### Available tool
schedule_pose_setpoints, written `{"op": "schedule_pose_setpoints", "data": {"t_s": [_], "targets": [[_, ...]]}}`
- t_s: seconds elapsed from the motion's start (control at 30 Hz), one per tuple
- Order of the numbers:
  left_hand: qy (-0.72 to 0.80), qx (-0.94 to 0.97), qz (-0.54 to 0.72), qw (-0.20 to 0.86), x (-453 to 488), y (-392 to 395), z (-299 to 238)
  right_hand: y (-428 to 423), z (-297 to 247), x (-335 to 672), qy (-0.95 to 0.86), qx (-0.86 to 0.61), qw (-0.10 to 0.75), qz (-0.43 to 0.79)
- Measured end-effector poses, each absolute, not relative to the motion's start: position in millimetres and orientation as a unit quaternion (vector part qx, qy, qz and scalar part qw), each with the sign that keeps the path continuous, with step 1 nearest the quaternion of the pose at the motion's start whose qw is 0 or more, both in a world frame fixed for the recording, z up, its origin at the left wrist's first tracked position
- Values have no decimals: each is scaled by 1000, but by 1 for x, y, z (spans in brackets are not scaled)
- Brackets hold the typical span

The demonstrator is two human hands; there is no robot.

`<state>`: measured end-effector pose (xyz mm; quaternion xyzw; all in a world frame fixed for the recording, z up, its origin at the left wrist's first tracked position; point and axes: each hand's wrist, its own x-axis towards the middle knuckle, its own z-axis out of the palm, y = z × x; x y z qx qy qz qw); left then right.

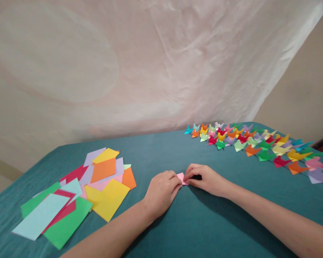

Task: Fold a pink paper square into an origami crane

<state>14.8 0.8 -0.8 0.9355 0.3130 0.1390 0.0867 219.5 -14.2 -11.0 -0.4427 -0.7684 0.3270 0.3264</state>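
Note:
A small folded piece of pink paper lies on the teal tablecloth between my two hands. On its left side my left hand has its fingers closed, with the fingertips and thumb at the paper's edge. My right hand pinches the paper's right side between thumb and forefinger. Parts of the paper are hidden behind the fingertips, so I cannot make out its full folded shape.
Loose sheets of coloured paper lie overlapping at the left of the table. Rows of folded paper birds in many colours stand along the right and far edge. A pale, wrinkled cloth hangs behind.

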Motion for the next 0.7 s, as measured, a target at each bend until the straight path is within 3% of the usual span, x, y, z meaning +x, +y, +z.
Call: {"op": "schedule_pose_setpoints", "data": {"t_s": [0.7], "targets": [[331, 913, 174, 165, 19, 7, -2, 4, -2, 222, -780, -424, 250, 387]]}}
